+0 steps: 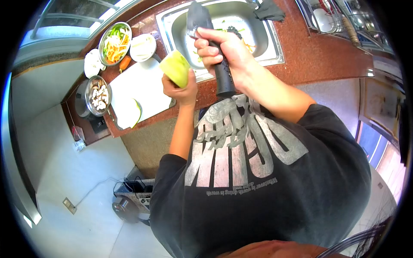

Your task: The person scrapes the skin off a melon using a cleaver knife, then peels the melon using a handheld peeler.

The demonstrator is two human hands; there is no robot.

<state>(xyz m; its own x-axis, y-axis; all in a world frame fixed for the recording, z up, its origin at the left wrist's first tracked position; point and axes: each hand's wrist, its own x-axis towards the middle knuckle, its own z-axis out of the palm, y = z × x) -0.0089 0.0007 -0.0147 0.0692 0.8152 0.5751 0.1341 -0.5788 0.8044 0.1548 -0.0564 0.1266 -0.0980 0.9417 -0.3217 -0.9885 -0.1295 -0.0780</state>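
Observation:
My left hand (180, 89) is wrapped around a chunk of pale green vegetable (175, 69), held up at the sink's near left corner. My right hand (223, 50) grips the thick black handle of what looks like a knife (198, 21). Its broad dark blade points up and away, over the sink. Blade and vegetable are apart. Left of my left hand lies a white cutting board (144, 84). Another piece with a green rind (134, 112) sits near the board's front edge.
The metal sink (176, 32) has vegetable scraps in it. Beyond the board are a bowl of shredded vegetables (115, 45), a white bowl (143, 47), a carrot piece (124, 63) and a bowl of cut mushrooms (99, 95). A dark cloth (270, 12) and a dish rack (335, 21) are to the right.

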